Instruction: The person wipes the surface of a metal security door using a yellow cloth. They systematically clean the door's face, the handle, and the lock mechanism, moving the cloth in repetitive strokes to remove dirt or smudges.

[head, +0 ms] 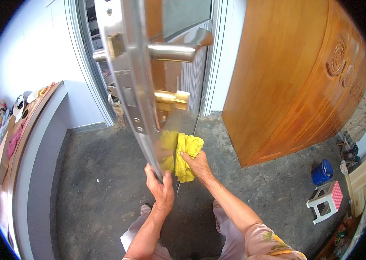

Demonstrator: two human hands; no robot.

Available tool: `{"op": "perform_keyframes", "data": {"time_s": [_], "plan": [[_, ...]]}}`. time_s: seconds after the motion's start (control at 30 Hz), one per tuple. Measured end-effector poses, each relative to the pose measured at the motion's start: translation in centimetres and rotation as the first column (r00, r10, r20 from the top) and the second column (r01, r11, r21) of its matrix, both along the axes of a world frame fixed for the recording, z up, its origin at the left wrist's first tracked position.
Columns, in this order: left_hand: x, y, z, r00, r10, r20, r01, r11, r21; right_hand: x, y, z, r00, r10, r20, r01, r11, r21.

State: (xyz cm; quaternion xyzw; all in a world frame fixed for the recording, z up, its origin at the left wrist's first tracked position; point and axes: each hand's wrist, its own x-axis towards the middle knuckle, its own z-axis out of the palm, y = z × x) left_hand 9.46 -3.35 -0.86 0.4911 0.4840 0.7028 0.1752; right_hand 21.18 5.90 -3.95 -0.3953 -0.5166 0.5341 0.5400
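Observation:
A door with a metal frame edge [134, 97] and a glass pane stands edge-on before me. Around its edge, low in the view, my left hand [161, 188] is closed. My right hand [198, 164] holds a bunched yellow cloth [188, 156] against the glass, which mirrors the cloth. Above the hands, a metal lever handle [175, 52] and a brass-coloured latch or bolt [171, 99] are fixed to the door.
A carved wooden cabinet or panel [277, 84] stands at right. A blue bucket [322, 172] and a white plastic stool [324, 201] sit on the dark floor [92, 188]. At left, a ledge [36, 110] bears clothes and small items. Behind the door is a doorway.

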Motion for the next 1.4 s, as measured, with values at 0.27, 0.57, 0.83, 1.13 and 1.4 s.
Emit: {"op": "perform_keyframes", "data": {"time_s": [0.27, 0.57, 0.83, 1.13, 1.4], "plan": [[-3.0, 1.7, 1.6, 0.977, 0.202, 0.062, -0.205, 0.978, 0.037, -5.9, -0.9, 2.3, 0.989, -0.061, 0.137, 0.019, 0.957, 0.289], [-5.1, 2.7, 3.0, 0.979, 0.124, 0.160, -0.128, 0.992, 0.015, -7.9, 2.2, -8.0, 0.997, -0.040, 0.071, 0.041, 0.999, -0.016], [-6.5, 3.0, 2.9, 0.975, 0.153, 0.161, -0.157, 0.987, 0.016, -9.6, 1.3, 3.6, 0.994, -0.108, 0.035, 0.091, 0.943, 0.319], [-6.8, 2.5, 3.1, 0.976, 0.133, 0.171, -0.132, 0.991, -0.018, -10.0, 3.4, 12.6, 0.936, -0.339, 0.100, 0.170, 0.681, 0.712], [-6.3, 2.1, 3.1, 0.976, 0.108, 0.189, -0.097, 0.993, -0.069, -9.4, 4.8, 13.7, 0.932, -0.362, 0.027, 0.237, 0.663, 0.710]]}}
